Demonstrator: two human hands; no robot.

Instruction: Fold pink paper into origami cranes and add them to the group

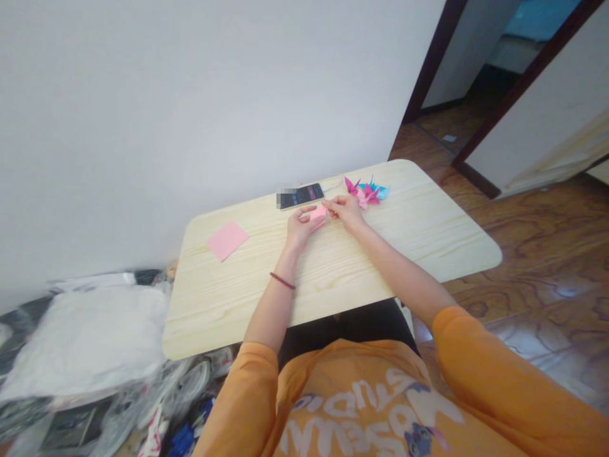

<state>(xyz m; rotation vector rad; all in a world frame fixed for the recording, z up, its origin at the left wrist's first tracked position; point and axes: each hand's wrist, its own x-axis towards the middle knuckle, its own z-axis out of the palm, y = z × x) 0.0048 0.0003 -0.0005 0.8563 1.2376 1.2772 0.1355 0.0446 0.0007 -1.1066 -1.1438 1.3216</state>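
Both my hands meet over the far middle of a light wooden table (419,235). My left hand (299,227) and my right hand (346,209) pinch a small folded pink paper (318,214) between them, fingers closed on it. A flat square of pink paper (227,240) lies on the table to the left. Just beyond my right hand sits a small heap of folded paper cranes (366,190), pink, magenta and blue. A dark phone (301,195) lies right behind my hands, near the wall.
A white wall runs along the table's far edge. Plastic bags and clutter (85,355) are piled on the floor at the left. Wooden floor and an open doorway (480,82) lie to the right.
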